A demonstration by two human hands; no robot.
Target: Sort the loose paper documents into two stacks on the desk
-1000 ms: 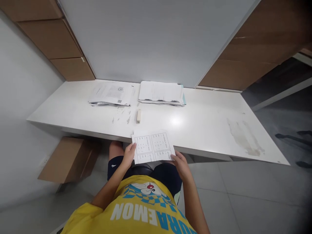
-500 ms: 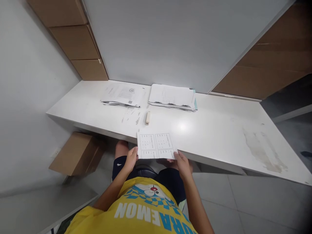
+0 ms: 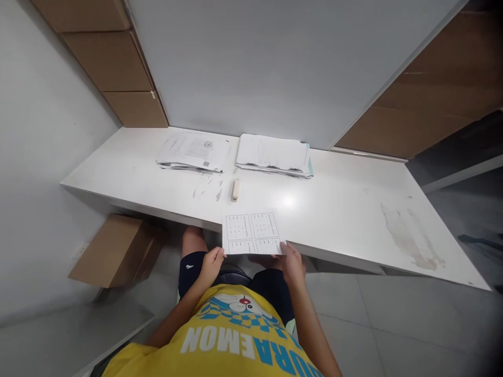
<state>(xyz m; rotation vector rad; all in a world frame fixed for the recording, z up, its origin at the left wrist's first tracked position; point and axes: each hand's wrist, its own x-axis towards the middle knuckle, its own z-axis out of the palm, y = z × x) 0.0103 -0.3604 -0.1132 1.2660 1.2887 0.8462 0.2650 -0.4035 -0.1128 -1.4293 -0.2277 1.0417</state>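
A white printed sheet of paper [image 3: 253, 233], ruled into boxes, is held over the near edge of the desk. My left hand [image 3: 212, 264] is closed at its lower left corner, with thumb and fingertips at the edge. At the lower right, my right hand [image 3: 293, 264] pinches the sheet with the thumb on top and the fingers underneath. Just beyond the paper, a small beige block-shaped object [image 3: 236, 190], possibly a stapler, lies on the white desk [image 3: 338, 209].
Two stacks of papers lie at the back of the desk, a left paper stack [image 3: 188, 151] and a thicker right paper stack [image 3: 273, 153]. Cardboard boxes [image 3: 133, 110] rise at the back left. Under the desk's left end is another cardboard box [image 3: 108, 251]. A grey panel [image 3: 251, 68] stands behind.
My left hand has slid down the sheet's left edge to its lower corner. My right hand keeps its hold. The whole view has shifted slightly.
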